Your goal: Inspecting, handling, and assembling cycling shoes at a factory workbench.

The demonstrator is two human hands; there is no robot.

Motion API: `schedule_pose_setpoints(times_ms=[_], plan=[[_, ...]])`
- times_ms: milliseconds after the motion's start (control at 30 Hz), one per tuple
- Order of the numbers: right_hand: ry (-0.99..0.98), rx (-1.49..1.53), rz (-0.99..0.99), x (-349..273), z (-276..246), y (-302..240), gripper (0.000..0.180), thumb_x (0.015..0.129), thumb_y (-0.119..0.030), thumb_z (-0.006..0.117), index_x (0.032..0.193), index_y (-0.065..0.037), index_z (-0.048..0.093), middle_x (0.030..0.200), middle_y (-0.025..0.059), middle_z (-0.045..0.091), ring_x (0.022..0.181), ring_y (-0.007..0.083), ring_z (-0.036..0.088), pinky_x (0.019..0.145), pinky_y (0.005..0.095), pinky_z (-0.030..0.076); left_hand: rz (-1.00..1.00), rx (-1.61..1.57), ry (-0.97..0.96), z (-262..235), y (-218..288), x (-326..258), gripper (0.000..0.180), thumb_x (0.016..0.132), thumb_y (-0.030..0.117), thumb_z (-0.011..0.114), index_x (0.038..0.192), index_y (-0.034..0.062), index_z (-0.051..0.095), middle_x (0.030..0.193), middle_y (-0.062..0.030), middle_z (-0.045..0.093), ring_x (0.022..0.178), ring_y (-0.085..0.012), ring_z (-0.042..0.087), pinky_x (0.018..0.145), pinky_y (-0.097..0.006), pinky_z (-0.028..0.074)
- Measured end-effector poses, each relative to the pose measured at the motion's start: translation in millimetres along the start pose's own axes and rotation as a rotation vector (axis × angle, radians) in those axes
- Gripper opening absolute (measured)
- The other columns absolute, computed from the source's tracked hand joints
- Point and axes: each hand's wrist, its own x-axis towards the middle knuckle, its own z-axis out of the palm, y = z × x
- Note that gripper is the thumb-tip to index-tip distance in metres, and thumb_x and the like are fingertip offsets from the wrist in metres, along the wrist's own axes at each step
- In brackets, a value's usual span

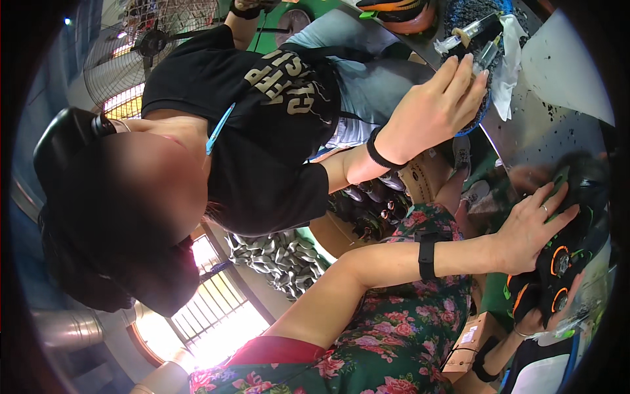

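Note:
Neither of my hands can be made out. The view lies on its side, with two people facing me. One, in a floral garment, has a hand (528,230) spread over black shoe-like pieces (558,246) with orange rings and green trim. That person's other hand (528,322) is at the near side of these pieces, its fingers partly hidden. The other person, in a black shirt, reaches a hand (449,95) to a blue-rimmed tray (487,108) of dark crumbs. Clear, narrow tools (469,29) lie in it; whether the fingers grip one cannot be made out.
A grey metal table (548,141) carries dark crumbs, a white sheet (566,72) and crumpled white paper (510,65). An orange-and-black shoe (407,16) is at the top. Behind are a carton (420,177), a heap of grey shoe-shaped forms (275,259) and a fan (147,43).

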Motion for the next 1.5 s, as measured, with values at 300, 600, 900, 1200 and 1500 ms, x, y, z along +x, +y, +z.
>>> schedule_pose_setpoints(times_ms=[300,600,900,1200,1500], plan=[[0.000,-0.036,0.011,-5,-7,10,0.057,0.097,-0.026,0.042,0.138,0.014,0.040,0.145,0.0285,0.041,0.133,0.0424,0.044,0.110,0.0523,0.037,0.002,0.007,-0.011,2,-2,0,0.087,0.057,0.012,0.074,0.139,0.0058,0.045,0.146,-0.0293,0.035,0.130,-0.0495,0.038,0.097,-0.054,0.043],[-0.006,-0.029,-0.006,-5,-5,7,0.059,0.100,-0.031,0.040,0.137,0.015,0.041,0.144,0.0299,0.041,0.131,0.0437,0.045,0.109,0.0536,0.038,0.003,0.008,0.001,2,0,-1,0.081,0.064,0.019,0.073,0.138,0.0046,0.046,0.145,-0.0302,0.036,0.129,-0.0507,0.039,0.098,-0.055,0.043],[-0.006,-0.076,0.015,-3,-9,3,0.057,0.098,-0.028,0.041,0.136,0.015,0.043,0.142,0.0296,0.045,0.130,0.0436,0.046,0.110,0.0531,0.037,0.016,0.038,-0.041,-1,4,-1,0.084,0.062,0.016,0.075,0.139,0.0045,0.045,0.145,-0.0300,0.036,0.130,-0.0505,0.039,0.099,-0.054,0.043],[-0.036,-0.185,0.004,0,-5,1,0.065,0.096,-0.038,0.043,0.137,0.013,0.044,0.143,0.0285,0.044,0.132,0.0418,0.045,0.110,0.0509,0.035,0.015,0.104,-0.095,-2,3,-1,0.098,0.054,0.008,0.078,0.143,0.0049,0.039,0.147,-0.0299,0.032,0.131,-0.0486,0.038,0.101,-0.052,0.042],[-0.017,-0.175,-0.018,-2,-3,12,0.055,0.096,-0.024,0.044,0.136,0.013,0.044,0.144,0.0284,0.044,0.131,0.0415,0.046,0.110,0.0489,0.035,-0.008,0.137,-0.201,-6,3,2,0.113,0.046,0.002,0.080,0.147,0.0045,0.029,0.150,-0.0312,0.024,0.135,-0.0486,0.033,0.104,-0.052,0.040]])
